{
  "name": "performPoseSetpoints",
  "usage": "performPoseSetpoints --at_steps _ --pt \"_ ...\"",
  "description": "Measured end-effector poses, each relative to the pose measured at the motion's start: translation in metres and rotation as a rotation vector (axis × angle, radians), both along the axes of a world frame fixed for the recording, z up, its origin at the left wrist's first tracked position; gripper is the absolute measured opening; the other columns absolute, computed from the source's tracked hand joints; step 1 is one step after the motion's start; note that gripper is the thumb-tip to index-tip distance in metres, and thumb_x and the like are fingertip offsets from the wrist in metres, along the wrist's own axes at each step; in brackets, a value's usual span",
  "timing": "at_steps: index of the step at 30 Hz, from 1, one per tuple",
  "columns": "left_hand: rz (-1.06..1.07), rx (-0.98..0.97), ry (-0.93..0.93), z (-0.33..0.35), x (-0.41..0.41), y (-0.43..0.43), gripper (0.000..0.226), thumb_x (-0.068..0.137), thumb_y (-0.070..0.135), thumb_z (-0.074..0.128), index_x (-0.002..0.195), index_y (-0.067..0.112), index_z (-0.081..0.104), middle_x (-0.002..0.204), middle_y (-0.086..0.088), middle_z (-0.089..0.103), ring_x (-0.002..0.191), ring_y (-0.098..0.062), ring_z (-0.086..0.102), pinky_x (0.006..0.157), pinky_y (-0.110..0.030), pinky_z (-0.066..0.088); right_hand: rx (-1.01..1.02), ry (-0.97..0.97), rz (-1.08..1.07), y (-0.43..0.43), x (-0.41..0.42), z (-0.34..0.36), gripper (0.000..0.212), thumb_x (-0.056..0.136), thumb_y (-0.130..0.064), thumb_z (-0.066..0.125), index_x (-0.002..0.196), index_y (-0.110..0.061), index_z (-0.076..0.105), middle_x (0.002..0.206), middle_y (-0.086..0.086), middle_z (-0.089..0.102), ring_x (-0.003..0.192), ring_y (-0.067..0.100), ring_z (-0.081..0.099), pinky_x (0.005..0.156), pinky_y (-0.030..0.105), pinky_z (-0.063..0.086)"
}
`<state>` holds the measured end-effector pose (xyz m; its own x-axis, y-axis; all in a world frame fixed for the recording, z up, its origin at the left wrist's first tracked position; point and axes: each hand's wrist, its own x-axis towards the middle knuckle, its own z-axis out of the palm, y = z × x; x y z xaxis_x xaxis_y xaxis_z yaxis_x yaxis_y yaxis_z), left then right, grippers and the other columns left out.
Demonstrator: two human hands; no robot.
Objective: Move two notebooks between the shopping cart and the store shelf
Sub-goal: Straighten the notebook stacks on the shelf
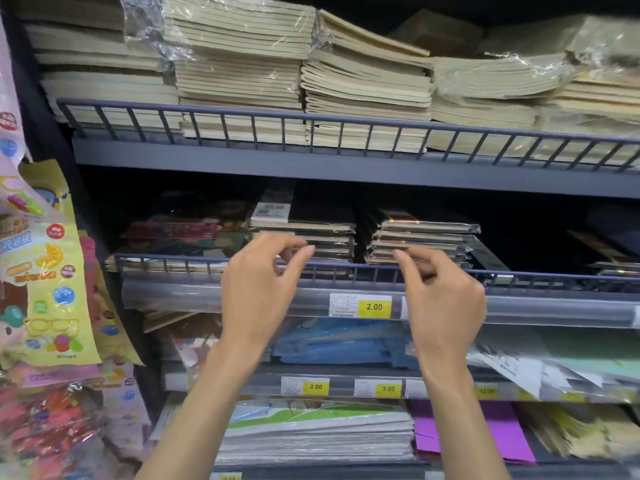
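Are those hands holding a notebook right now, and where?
Nothing is held. The left hand and right hand hover, fingers loosely curled, in front of the wrapped black notebooks on the middle shelf, gripping none.

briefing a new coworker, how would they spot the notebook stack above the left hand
Find the shelf with the yellow 2.00 price tag. Two wrapped dark stacks sit on it; take the left stack. Only its top bears a white barcode label.
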<state>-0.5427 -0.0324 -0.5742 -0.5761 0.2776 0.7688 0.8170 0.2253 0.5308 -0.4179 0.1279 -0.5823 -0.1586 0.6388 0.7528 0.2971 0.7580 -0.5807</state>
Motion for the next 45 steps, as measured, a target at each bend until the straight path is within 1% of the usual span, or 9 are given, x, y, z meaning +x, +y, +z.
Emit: performPoseSetpoints --at_steps 6,10,14,18,25,30,35,40,45 --pt "-0.008 -0.159 -0.028 -0.011 0.020 0.051 0.017 0.090 0.040 0.070 0.097 0.027 0.076 0.069 0.014 0.055 0.069 -0.006 0.054 0.062 -0.029 0.047 -0.029 -0.073 -0.083 0.047 0.038 -0.005 0.023 0.086 -0.042 0.073 0.096 -0.021 0.075 0.079 -0.004 0.068 0.073 0.020 0.063 0.061 0.027 0.034" --pt "0.090 -0.216 -0.075 -0.018 0.028 0.073 0.028 0.089 0.048 0.068 0.108 0.029 0.075 0.062 0.016 0.047 0.071 -0.009 0.055 0.059 -0.029 0.041 -0.066 -0.141 -0.101 0.075 0.049 -0.008 0.031 0.086 -0.046 0.071 0.102 -0.019 0.073 0.082 -0.003 0.061 0.069 0.015 0.049 0.059 0.028 0.034" --pt "0.140 -0.246 -0.068 -0.017 0.030 0.086 0.038 0.088 0.052 0.066 0.113 0.025 0.075 0.067 0.015 0.051 0.074 -0.014 0.062 0.058 -0.030 0.043 -0.084 -0.180 -0.041 0.095 0.050 -0.010 0.035 0.086 -0.048 0.070 0.106 -0.020 0.073 0.081 -0.004 0.060 0.068 0.016 0.055 0.058 0.031 0.043" --pt "0.170 -0.259 -0.080 -0.012 0.031 0.094 0.032 0.088 0.050 0.068 0.106 0.024 0.078 0.060 0.014 0.049 0.064 -0.015 0.057 0.053 -0.029 0.043 -0.098 -0.217 0.042 0.103 0.045 -0.009 0.039 0.085 -0.050 0.070 0.110 -0.020 0.075 0.075 -0.007 0.061 0.070 0.015 0.059 0.060 0.031 0.048" --pt "0.174 -0.231 -0.210 -0.004 0.031 0.102 0.016 0.086 0.041 0.074 0.085 0.025 0.080 0.059 0.008 0.068 0.064 -0.017 0.065 0.061 -0.038 0.055 -0.114 -0.204 0.078 0.110 0.038 -0.003 0.035 0.084 -0.047 0.073 0.102 -0.018 0.079 0.081 -0.002 0.075 0.074 0.017 0.067 0.062 0.032 0.054" --pt "0.141 -0.206 -0.282 -0.004 0.030 0.102 0.015 0.087 0.036 0.075 0.084 0.023 0.081 0.055 0.011 0.063 0.059 -0.014 0.062 0.059 -0.034 0.053 -0.106 -0.216 0.104 0.112 0.033 -0.006 0.027 0.086 -0.043 0.072 0.093 -0.019 0.080 0.078 -0.003 0.073 0.069 0.017 0.065 0.058 0.036 0.056" --pt "0.130 -0.194 -0.303 -0.009 0.029 0.098 0.023 0.085 0.040 0.076 0.083 0.018 0.081 0.042 0.015 0.046 0.043 -0.005 0.044 0.051 -0.022 0.033 -0.134 -0.238 0.127 0.110 0.039 -0.009 0.026 0.088 -0.044 0.070 0.088 -0.020 0.080 0.076 -0.004 0.072 0.069 0.016 0.065 0.058 0.034 0.055" --pt "0.115 -0.211 -0.297 -0.007 0.028 0.093 0.025 0.083 0.046 0.076 0.090 0.022 0.082 0.057 0.015 0.058 0.059 -0.005 0.055 0.056 -0.024 0.039 -0.224 -0.223 0.133 0.109 0.043 -0.007 0.030 0.086 -0.047 0.071 0.097 -0.021 0.080 0.078 -0.007 0.074 0.076 0.013 0.068 0.065 0.032 0.056" --pt "0.113 -0.207 -0.279 -0.006 0.030 0.092 0.021 0.083 0.042 0.077 0.092 0.023 0.081 0.057 0.016 0.056 0.058 -0.004 0.055 0.056 -0.025 0.040 -0.208 -0.194 0.172 0.107 0.048 -0.007 0.033 0.086 -0.045 0.072 0.107 -0.019 0.077 0.073 -0.009 0.068 0.074 0.012 0.065 0.068 0.033 0.056"
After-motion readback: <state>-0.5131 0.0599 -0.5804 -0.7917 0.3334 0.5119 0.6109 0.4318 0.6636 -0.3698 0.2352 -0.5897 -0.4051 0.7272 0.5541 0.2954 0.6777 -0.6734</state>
